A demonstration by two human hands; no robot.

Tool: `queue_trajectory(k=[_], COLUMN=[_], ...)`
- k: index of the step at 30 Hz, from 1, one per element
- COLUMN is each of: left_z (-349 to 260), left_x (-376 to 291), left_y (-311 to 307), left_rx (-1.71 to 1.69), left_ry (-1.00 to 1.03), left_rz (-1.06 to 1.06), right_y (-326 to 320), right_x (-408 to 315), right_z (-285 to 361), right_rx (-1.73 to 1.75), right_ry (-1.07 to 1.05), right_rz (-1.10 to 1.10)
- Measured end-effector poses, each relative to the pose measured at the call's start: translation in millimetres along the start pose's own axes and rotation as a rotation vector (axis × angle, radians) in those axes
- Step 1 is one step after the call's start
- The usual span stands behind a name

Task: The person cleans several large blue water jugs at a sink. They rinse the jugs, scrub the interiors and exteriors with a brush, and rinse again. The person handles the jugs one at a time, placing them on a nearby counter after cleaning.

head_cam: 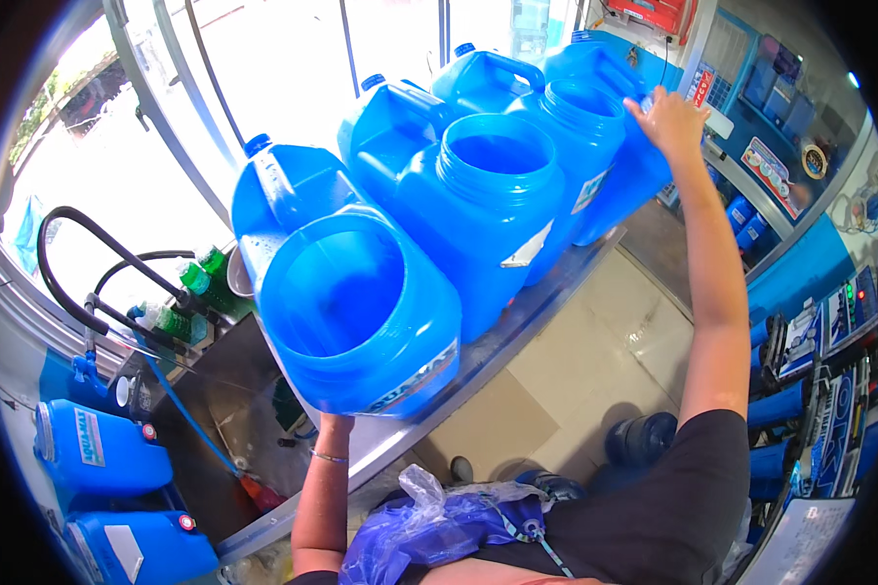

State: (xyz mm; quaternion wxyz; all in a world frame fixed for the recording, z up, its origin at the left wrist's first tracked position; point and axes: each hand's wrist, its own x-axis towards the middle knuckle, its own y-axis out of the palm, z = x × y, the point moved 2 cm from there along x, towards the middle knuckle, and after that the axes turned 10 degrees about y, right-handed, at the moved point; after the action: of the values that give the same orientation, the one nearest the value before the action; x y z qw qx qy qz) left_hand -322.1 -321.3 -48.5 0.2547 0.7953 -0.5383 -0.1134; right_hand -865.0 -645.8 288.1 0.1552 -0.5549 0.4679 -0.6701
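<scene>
Several blue plastic water jugs stand in a row on a metal counter. The nearest jug (424,358) has its wide round mouth uncovered, showing a hollow inside. My left wrist (331,431) wears a bracelet and reaches up against this jug's lower side; the hand itself is hidden there. Behind it are a second uncapped jug (475,219) and a third uncapped jug (578,139). At the far end of the row, my right hand (669,121) is at the upper edge of the farthest jug (622,183), fingers spread. Whether it grips that jug is unclear.
Left of the row is a dark sink basin (212,409), with a black hose (66,227) and green bottles (205,278) along its window side. Two more blue jugs (110,446) lie at lower left. Below the counter edge (541,307) is a tiled floor (593,344) with a round water bottle (640,439).
</scene>
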Motion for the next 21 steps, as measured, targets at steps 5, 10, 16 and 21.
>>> queue_trajectory(k=[5, 10, 16, 21], left_z=[9.4, 23.0, 38.2, 66.8], left_x=[8.0, 33.2, 74.9, 106.4], left_y=[-9.4, -15.2, 54.3, 99.1], left_rx=[-0.002, 0.009, 0.045, 0.215], left_ry=[-0.03, -0.072, -0.137, -0.162], left_rz=[0.012, -0.024, 0.025, 0.003], right_y=[13.1, 37.3, -36.9, -112.7], right_x=[51.5, 50.7, -55.1, -151.7], right_z=[-29.8, -100.9, -195.6, -199.6], right_rx=[0.398, 0.367, 0.758, 0.764], right_ry=[0.036, 0.007, 0.107, -0.06], right_rz=[0.068, 0.123, 0.103, 0.306])
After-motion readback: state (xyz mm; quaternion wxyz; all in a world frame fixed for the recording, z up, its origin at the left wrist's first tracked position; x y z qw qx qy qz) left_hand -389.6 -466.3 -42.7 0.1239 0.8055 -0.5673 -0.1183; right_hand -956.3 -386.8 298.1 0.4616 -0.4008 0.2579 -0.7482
